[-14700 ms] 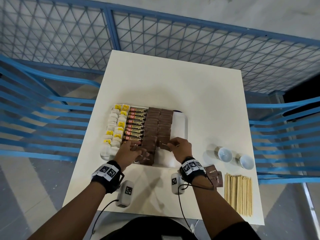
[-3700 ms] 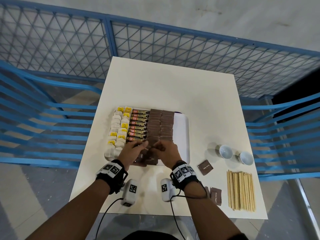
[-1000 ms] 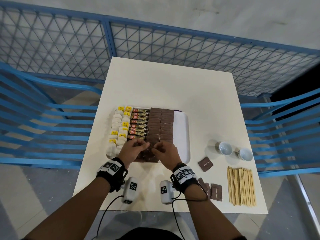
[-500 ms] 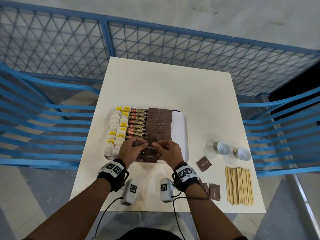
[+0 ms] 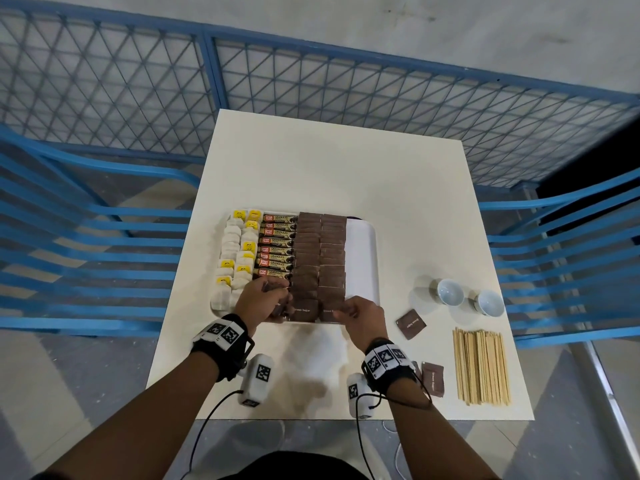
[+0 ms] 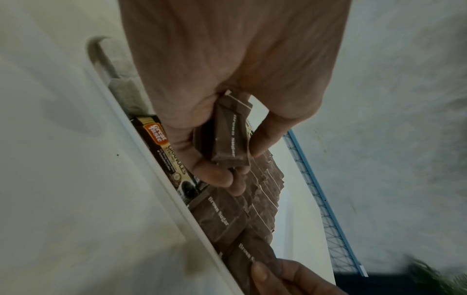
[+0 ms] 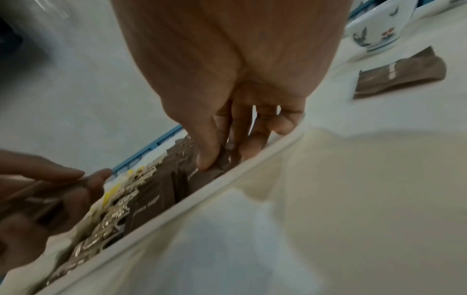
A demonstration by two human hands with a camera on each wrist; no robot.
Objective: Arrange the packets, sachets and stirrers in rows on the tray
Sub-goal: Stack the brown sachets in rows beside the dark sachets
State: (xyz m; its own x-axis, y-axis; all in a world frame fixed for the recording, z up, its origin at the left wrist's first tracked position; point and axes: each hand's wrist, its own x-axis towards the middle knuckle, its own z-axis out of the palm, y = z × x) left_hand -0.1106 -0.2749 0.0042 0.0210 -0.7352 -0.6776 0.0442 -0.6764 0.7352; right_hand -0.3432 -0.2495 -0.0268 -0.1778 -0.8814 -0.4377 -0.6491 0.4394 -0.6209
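On the white table (image 5: 329, 161), the white tray (image 5: 362, 258) carries rows of tea bags (image 5: 230, 244), coffee granule sticks (image 5: 277, 244) and brown sugar sachets (image 5: 320, 251). At the tray's near edge, the left hand (image 5: 259, 303) grips a small stack of brown sugar sachets (image 6: 227, 137) between thumb and curled fingers. The right hand (image 5: 363, 315) pinches the nearest sachet (image 7: 215, 169) in the tray. Right of the tray lie three loose sachets (image 5: 410, 323), two small cups (image 5: 450, 292) and wooden stirrers (image 5: 481, 365).
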